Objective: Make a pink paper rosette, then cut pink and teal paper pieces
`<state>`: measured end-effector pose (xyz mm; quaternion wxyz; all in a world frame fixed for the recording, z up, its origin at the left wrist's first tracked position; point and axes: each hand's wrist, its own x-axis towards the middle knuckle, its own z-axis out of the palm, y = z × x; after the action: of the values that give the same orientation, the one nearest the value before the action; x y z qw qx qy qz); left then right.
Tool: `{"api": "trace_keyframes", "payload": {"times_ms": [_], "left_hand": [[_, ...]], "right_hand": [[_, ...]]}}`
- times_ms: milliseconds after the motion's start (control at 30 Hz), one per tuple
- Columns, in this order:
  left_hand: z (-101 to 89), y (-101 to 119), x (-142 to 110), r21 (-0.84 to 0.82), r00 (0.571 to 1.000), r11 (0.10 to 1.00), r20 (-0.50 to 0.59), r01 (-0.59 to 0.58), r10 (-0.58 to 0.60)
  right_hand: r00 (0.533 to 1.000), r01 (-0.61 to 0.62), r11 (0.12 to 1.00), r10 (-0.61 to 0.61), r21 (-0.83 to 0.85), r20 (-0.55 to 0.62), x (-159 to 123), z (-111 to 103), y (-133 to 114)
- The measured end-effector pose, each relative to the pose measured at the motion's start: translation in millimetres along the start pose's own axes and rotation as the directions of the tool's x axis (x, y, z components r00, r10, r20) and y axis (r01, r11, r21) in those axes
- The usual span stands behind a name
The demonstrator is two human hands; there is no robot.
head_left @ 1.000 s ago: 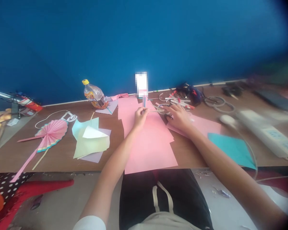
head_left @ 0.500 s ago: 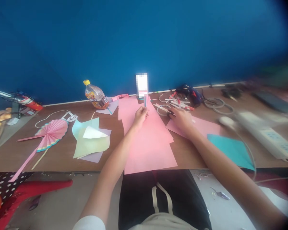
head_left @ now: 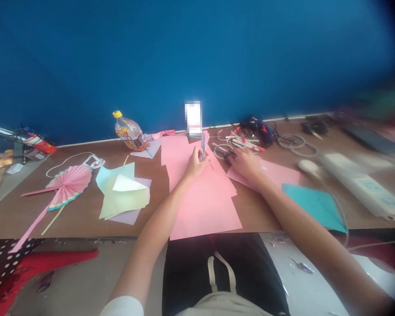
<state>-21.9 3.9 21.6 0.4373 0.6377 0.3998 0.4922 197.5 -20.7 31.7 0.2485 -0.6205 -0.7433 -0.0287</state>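
Observation:
My left hand is closed round a narrow folded strip of paper, pink with a bluish stripe, which stands upright from the fingers. It is over overlapping pink sheets at the middle of the table. My right hand is to the right with bent fingers at the scissors, seemingly gripping their handles; the fingertips are partly hidden and blurred. Under the right wrist lies another pink sheet. Behind that hand are several white and red pens or sticks.
A pleated pink fan and coloured sheets lie at left. A drink bottle leans near the wall. To the right are a teal sheet, a power strip and cables. A bright, pixelated upright rectangle stands behind.
The folded paper strip has tilted and shifted slightly right with my left hand. My right hand has moved slightly left, its fingers over the scissors. The view has shifted a little.

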Motion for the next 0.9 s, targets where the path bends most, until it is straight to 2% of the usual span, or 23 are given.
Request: {"api": "trace_keyframes", "payload": {"times_ms": [67,133,200,300,533,767,900], "left_hand": [[-2.3,-0.3,1.7,-0.200,0.995,0.975,0.055,0.093,-0.084],[-1.1,3.6,0.5,-0.316,0.987,0.937,0.108,0.147,-0.118],[3.5,9.1,-2.9,-0.375,0.983,0.912,0.137,0.166,-0.122],[12.2,14.0,-7.5,-0.422,0.977,0.887,0.175,0.187,-0.123],[16.2,7.4,-5.4,-0.380,0.959,0.906,0.268,0.188,-0.087],[14.6,4.2,-3.4,-0.251,0.963,0.962,0.266,0.107,-0.037],[16.5,4.0,-3.9,-0.215,0.967,0.970,0.249,0.113,-0.058]], "right_hand": [[0.996,0.051,0.998,-0.049,0.029,-0.079,-1.0,-0.4,-5.1],[0.978,0.156,0.983,-0.141,0.093,-0.156,-2.1,-0.3,-12.5],[0.953,0.275,0.942,-0.241,0.190,-0.186,-3.1,0.3,-20.0],[0.930,0.353,0.888,-0.300,0.294,-0.213,-3.6,0.6,-26.7],[0.909,0.417,0.852,-0.380,0.317,-0.174,-2.4,0.9,-26.6],[0.918,0.396,0.857,-0.357,0.331,-0.173,-2.7,0.9,-28.5],[0.917,0.398,0.858,-0.359,0.324,-0.175,-2.7,-1.3,-29.7]]}}
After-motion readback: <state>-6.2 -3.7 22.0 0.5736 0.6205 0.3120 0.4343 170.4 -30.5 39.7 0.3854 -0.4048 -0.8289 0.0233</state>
